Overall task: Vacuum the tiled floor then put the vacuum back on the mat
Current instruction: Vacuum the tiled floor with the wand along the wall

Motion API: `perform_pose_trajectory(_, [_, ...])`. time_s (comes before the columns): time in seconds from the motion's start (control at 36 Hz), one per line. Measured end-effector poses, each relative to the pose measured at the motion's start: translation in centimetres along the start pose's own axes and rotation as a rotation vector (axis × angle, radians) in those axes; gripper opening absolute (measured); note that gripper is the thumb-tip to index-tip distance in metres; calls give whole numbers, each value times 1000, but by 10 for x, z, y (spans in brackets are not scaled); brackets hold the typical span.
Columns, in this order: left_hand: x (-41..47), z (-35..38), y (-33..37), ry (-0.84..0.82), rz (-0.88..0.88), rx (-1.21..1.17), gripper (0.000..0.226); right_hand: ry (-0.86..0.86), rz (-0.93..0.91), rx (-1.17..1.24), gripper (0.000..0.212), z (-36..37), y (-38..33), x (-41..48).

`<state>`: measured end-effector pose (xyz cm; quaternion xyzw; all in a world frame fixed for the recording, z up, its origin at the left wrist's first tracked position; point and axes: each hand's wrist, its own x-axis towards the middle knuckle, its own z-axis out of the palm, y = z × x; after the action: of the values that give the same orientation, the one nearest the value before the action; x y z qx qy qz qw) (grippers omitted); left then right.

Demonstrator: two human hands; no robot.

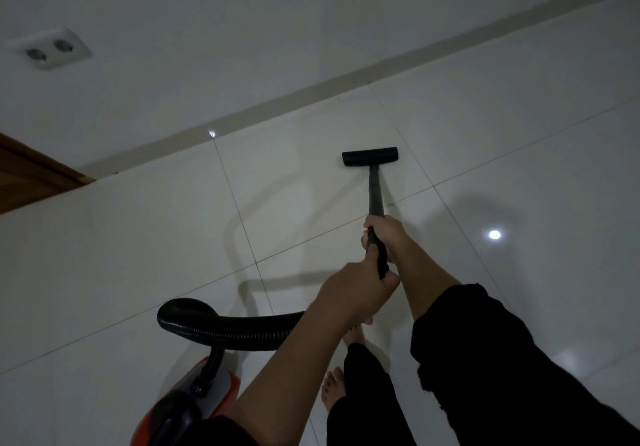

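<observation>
Dark sleeves and bare forearms fill the bottom of the frame, nearest the viewer, with bare feet on the floor between them. At lower left sits the vacuum, a red and grey canister body partly cut off by the bottom edge. From it a ribbed black hose loops up and runs right toward the hands. At upper left a white double wall socket is fixed to the wall, and a brown wooden door edge shows at mid left. At centre, the left hand is closed around the lower end of the black wand. Just above it the right hand is also wrapped tightly around the wand. The wand reaches up to the flat floor head, which rests on the glossy tiled floor near the skirting. No mat is visible. The wand looks rigid and light, suited to this two-handed grip; the hose looks flexible, and the canister probably drags behind when the hose is pulled.
</observation>
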<state>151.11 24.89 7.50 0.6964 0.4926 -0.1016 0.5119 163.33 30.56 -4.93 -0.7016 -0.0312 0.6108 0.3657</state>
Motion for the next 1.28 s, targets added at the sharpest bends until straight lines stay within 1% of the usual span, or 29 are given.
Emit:
perform_pose_trajectory(0.14, [-7, 3, 3, -22, 5, -15, 59, 3, 2, -19, 16, -4, 2, -5])
perform_pose_trajectory(0.33, [-17, 16, 8, -37, 12, 23, 61, 39, 15, -2, 12, -22, 14, -16])
perform_pose_trajectory(0.58, [-36, 41, 15, -51, 6, 17, 65, 60, 39, -19, 21, -42, 33, -32])
perform_pose_trajectory(0.81, [-57, 60, 22, -40, -20, 22, 63, 42, 60, 8, 19, -54, 51, -49])
perform_pose_trajectory(1.17, [-99, 85, 28, -64, -42, -12, 64, 67, 89, -61, 26, -69, 83, -78])
perform_pose_trajectory(1.28, [-109, 87, 25, -74, -33, -11, 63, 81, 94, -81, 18, -68, 91, -87])
